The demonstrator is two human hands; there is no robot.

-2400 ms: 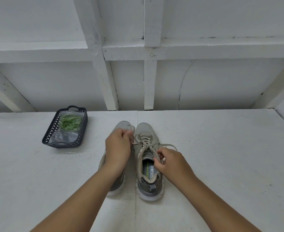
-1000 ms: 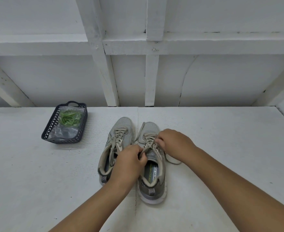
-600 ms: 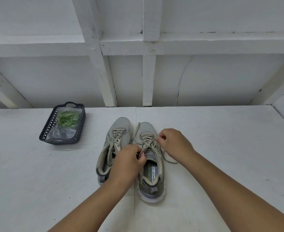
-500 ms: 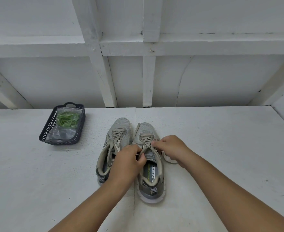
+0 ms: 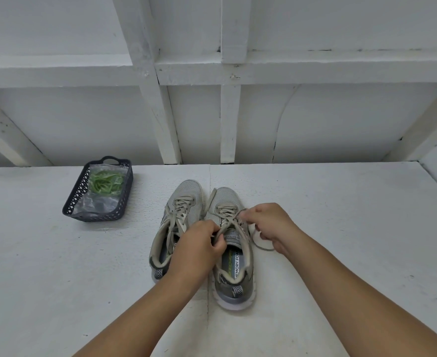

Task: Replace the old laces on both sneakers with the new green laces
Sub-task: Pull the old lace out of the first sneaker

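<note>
A: Where's the old lace (image 5: 227, 219)?
B: On the right sneaker (image 5: 231, 249), beside the left sneaker (image 5: 178, 222) on the worktop (image 5: 341, 228); left hand (image 5: 198, 249) pinches it at the tongue, right hand (image 5: 269, 225) pinches its loose end.
A: Green laces (image 5: 106, 182)?
B: Bagged in the basket (image 5: 79, 204), well apart.

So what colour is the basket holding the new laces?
Dark navy-grey basket, best seen in the head view.

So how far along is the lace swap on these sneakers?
Barely begun. Both hands, left hand and right hand, pinch the old lace on the right sneaker. The left sneaker is fully laced. The green laces sit bagged in the basket.
</note>
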